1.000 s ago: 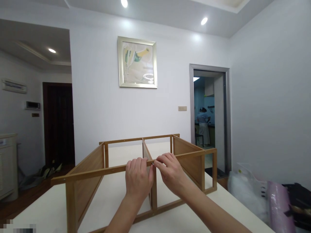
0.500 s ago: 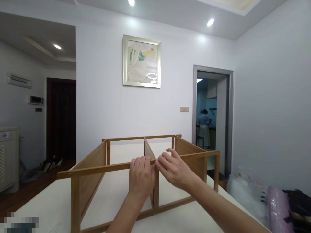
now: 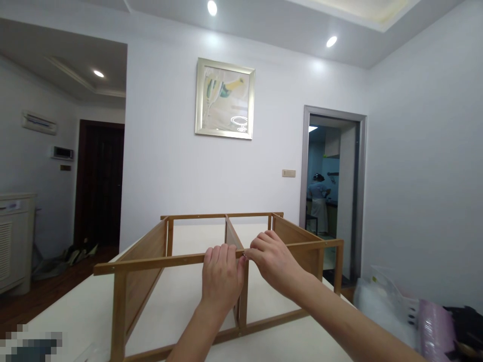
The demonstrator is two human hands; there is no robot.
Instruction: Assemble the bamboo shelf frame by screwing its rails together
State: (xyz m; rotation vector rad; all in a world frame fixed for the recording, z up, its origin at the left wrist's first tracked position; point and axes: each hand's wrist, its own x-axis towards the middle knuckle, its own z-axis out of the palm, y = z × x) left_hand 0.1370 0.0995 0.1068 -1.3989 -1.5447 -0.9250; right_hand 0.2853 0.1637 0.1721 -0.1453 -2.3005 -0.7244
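- Across the white bench (image 3: 79,314) lies the wooden frame (image 3: 169,261), its end panels and middle board upright between the upper and lower rails.
- My left hand (image 3: 222,276) wraps over the near upper rail, four fingers side by side on top, thumb toward the spot where the middle post (image 3: 243,296) meets that rail.
- My right hand (image 3: 277,259) is just beside it, fingers curled, thumb and forefinger drawn close together at the same joint.
- Between my hands a shiny bit (image 3: 244,255) shows; it is too small to identify, and I cannot tell whether my right fingers pinch it.
- Beyond the frame, a framed picture (image 3: 225,99) hangs on the wall, left of a doorway where a person (image 3: 319,201) stands.
- To my right, a pinkish roll (image 3: 435,327) sits beside clear plastic (image 3: 381,306).
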